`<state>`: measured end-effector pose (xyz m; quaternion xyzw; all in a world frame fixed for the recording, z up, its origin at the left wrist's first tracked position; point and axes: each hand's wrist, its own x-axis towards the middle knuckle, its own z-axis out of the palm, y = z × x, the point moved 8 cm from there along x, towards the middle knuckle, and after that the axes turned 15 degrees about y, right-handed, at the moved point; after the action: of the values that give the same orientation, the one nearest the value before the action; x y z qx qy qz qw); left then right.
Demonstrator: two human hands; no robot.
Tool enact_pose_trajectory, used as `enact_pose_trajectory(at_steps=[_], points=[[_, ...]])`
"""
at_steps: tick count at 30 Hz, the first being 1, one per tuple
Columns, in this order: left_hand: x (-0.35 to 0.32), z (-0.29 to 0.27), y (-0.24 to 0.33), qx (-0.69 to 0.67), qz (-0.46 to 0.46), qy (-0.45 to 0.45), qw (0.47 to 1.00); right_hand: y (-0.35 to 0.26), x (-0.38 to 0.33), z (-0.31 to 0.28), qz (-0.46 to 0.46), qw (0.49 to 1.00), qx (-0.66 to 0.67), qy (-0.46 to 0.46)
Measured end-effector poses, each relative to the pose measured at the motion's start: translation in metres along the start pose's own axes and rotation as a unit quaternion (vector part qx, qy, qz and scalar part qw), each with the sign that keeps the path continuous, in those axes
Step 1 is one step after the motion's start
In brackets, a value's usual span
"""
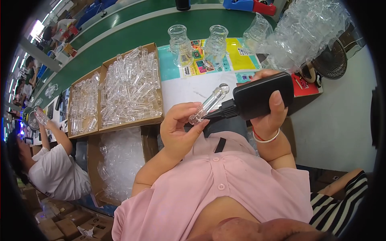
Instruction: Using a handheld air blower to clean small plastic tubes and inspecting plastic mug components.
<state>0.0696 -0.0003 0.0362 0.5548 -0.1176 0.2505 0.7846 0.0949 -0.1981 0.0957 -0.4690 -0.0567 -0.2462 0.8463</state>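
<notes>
Between the thumb and fingers of my left hand [179, 126] is a clear glass tube [213, 100], tilted, with a rounded knob at its upper end. My right hand [271, 110] is wrapped round a black squeeze bottle [263, 96] lying on its side. The bottle's narrow tapered nozzle [215, 114] points left and meets or nearly meets the lower end of the tube, close to my left thumb. Whether anything comes out of the nozzle is too small to tell. Both hands are in front of my chest, at the near side of the table.
Cardboard boxes [160, 84] full of similar glass pieces stand at left. Two glass vessels [181, 46] are upright on printed sheets. Plastic bags [309, 32] and a black fan [331, 60] are at right. A box with plastic lining [120, 156] sits below. A co-worker [60, 172] works at far left.
</notes>
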Motion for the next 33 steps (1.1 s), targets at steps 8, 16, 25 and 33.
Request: enact_pose_trajectory(at_steps=[8,16,25,33], points=[[0.001,0.003,0.004,0.031,0.038,-0.013,0.999,-0.013,-0.007,0.006,-0.071,0.994,-0.074,-0.041],[0.005,-0.002,0.004,0.068,0.102,-0.013,0.992,-0.013,-0.017,0.005,-0.133,0.977,-0.153,-0.069],[0.004,-0.005,0.004,0.095,0.139,-0.017,0.986,-0.001,-0.015,-0.004,-0.098,0.986,-0.131,-0.034],[0.007,-0.005,0.007,0.141,0.158,-0.017,0.977,0.001,-0.005,0.004,-0.055,0.99,-0.113,-0.062]])
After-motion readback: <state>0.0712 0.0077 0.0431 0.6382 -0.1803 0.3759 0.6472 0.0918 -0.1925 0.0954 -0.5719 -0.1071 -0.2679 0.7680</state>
